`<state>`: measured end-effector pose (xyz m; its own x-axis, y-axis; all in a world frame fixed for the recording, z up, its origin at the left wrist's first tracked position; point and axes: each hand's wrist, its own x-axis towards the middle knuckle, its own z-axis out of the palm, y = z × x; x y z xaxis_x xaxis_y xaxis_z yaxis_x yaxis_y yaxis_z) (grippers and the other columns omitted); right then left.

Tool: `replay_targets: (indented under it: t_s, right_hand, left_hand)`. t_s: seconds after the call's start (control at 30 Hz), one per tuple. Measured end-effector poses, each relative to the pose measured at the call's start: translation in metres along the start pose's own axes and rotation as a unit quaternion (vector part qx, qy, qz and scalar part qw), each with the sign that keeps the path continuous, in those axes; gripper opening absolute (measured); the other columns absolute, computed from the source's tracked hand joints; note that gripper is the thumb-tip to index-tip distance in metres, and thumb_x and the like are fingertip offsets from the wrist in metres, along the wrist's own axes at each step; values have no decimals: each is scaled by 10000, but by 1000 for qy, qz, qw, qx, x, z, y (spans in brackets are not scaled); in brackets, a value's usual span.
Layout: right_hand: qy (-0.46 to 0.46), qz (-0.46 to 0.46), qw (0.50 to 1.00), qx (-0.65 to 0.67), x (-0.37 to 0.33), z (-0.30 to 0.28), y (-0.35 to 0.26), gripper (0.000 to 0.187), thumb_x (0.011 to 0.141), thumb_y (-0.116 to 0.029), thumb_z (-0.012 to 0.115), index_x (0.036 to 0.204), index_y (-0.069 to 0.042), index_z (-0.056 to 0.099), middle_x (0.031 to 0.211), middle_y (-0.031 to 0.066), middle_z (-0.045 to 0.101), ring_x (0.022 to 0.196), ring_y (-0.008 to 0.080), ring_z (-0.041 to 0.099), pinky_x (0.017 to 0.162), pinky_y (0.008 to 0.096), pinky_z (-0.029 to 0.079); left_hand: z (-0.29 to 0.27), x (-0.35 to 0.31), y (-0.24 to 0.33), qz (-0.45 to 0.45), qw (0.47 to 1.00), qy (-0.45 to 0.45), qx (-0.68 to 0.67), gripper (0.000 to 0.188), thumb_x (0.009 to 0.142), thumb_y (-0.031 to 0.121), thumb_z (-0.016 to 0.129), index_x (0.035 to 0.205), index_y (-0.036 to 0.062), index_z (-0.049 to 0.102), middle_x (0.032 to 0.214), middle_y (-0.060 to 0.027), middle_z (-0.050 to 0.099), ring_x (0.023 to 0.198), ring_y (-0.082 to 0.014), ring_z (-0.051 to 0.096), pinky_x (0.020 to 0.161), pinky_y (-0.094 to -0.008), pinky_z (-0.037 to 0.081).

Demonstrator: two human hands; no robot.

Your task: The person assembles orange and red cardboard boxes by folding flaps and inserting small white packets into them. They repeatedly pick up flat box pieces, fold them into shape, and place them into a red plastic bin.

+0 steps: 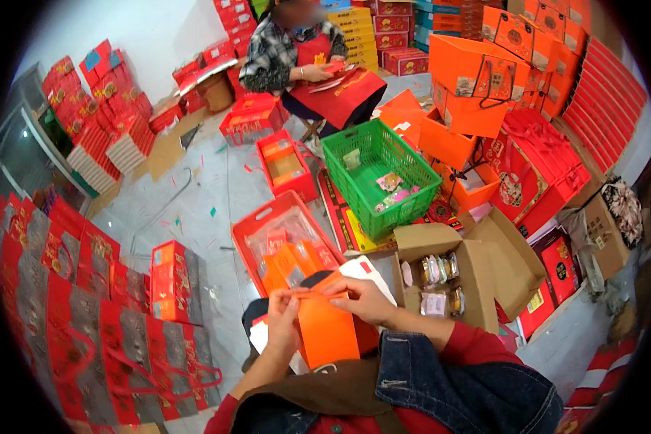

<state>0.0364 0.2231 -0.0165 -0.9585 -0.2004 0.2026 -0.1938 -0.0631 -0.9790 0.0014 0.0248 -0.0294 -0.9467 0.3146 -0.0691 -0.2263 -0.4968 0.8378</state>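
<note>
An orange cardboard box (328, 334) with white inner faces stands on my lap. My left hand (283, 318) pinches its upper left edge between thumb and fingers. From the right, my right hand (363, 298) grips the top edge of the same box, fingers bent over it. The two hands' fingertips come close together at the top fold. Just beyond my hands, a red plastic crate (240, 233) holds orange box pieces (286, 264) and clear plastic packaging.
A green crate (333, 160) with a few small packets stands ahead. At right, an open brown carton (477, 289) holds wrapped items. Red gift bags (123, 340) line the left; orange boxes (477, 69) are stacked at right. Another person (315, 61) sits opposite, holding red card.
</note>
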Motion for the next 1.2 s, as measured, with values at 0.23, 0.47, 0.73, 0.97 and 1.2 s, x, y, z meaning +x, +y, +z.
replay_targets:
  t_s: [0.23,0.47,0.73,0.97,1.2]
  right_hand:
    - [-111,188,973,79,28,-27,-27,329,940,-225,480,1164,-18,600,1128,94,625,1046,154,568,930,285,415]
    - [-124,101,982,-102,37,-14,-37,313,857,-79,596,1168,-43,602,989,24,663,876,45,566,788,215,460]
    - [-92,84,986,-115,38,-9,-42,276,839,-34,587,1112,-37,632,955,63,687,842,62,595,744,221,482]
    - [-13,7,987,-163,29,2,-36,228,820,-31,635,1046,-28,667,1004,82,648,880,109,592,769,225,472]
    - [42,9,990,-131,30,14,-40,86,739,-10,705,817,-14,669,857,44,589,777,96,568,669,213,461]
  left_hand:
    - [7,6,0,-25,995,0,92,277,890,83,565,1160,36,527,1073,-34,563,986,-123,515,889,-267,411]
    - [16,-4,8,-29,999,-26,13,278,914,101,545,1188,59,523,1072,-13,542,968,-86,493,882,-237,393]
    - [10,-7,11,-8,996,-54,70,334,910,67,514,1241,51,470,1195,-57,508,1122,-150,479,982,-304,374]
    - [13,-13,17,23,990,-107,94,459,882,87,575,1304,72,397,1324,-46,418,1269,-158,350,1059,-309,263]
    - [19,-18,17,38,988,-107,101,426,884,58,545,1285,56,400,1282,-74,441,1230,-175,390,1061,-326,269]
